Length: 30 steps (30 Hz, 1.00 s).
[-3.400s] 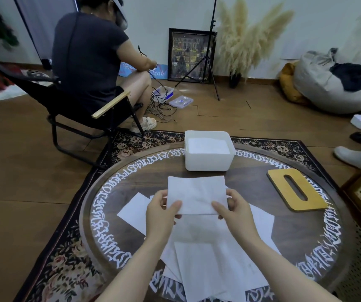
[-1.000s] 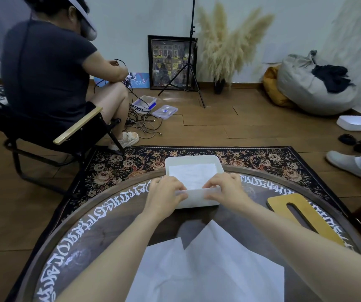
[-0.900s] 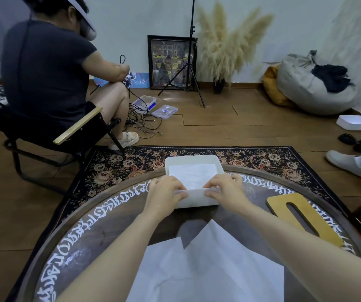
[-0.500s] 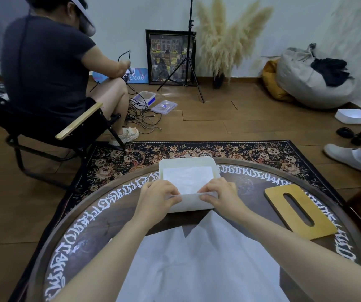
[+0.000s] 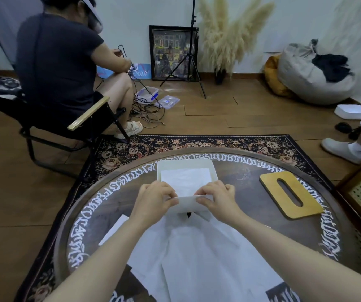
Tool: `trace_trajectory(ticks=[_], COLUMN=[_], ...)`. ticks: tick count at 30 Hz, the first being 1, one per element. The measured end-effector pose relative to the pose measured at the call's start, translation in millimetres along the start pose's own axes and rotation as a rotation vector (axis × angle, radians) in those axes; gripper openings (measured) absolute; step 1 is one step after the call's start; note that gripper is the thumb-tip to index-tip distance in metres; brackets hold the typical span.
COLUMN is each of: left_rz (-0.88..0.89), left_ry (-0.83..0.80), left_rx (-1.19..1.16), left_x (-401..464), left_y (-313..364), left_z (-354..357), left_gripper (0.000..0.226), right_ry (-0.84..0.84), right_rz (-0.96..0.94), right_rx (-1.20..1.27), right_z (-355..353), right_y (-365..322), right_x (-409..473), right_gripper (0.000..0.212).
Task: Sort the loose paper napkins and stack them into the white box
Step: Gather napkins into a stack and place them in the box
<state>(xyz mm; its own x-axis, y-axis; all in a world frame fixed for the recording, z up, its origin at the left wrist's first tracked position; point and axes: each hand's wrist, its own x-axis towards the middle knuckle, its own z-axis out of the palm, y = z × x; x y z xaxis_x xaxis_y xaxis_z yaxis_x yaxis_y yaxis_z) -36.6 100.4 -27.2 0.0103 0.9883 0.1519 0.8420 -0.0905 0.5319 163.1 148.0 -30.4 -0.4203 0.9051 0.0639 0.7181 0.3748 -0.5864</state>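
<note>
While curled, fingers (image 5: pixel 172 194) pinch napkin (image 5: pixel 186 182) over white box (image 5: pixel 213 171)

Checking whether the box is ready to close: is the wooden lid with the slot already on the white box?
No, the wooden lid lies flat on the table to the right of the white box, apart from it.

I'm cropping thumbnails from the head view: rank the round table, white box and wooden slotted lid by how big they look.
1. Round table.
2. Wooden slotted lid.
3. White box, partly hidden by the hands; close to the lid, so that order is unsure.
</note>
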Motion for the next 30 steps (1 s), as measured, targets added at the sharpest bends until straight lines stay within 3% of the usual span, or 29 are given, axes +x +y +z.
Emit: trace_trajectory(ticks=[2, 7, 14, 30], left_rz=[0.005, -0.019, -0.105, -0.103], left_ry=[0.011, 0.082, 0.047, -0.252], left_rx=[0.035, -0.016, -0.093, 0.481], left_x=[-2.6, -15.1, -63.6, -168.5], left_y=[3.5, 17.8, 33.9, 41.8], left_z=[-3.2, -21.5, -39.8, -15.0], left_gripper=[0.004, 0.024, 0.023, 0.038], right_ry=[0.011, 0.093, 0.180, -0.231], right_rz=[0.010, -0.019, 0.002, 0.076], right_rx=[-0.014, -0.032, -0.002, -0.332], right_z=[-2.5, -15.9, -26.9, 3.1], right_y=[-4.3, -16.7, -36.2, -14.1], right_x=[-2.7, -15.7, -54.3, -149.2], right_gripper=[0.014, 0.013, 0.015, 0.040])
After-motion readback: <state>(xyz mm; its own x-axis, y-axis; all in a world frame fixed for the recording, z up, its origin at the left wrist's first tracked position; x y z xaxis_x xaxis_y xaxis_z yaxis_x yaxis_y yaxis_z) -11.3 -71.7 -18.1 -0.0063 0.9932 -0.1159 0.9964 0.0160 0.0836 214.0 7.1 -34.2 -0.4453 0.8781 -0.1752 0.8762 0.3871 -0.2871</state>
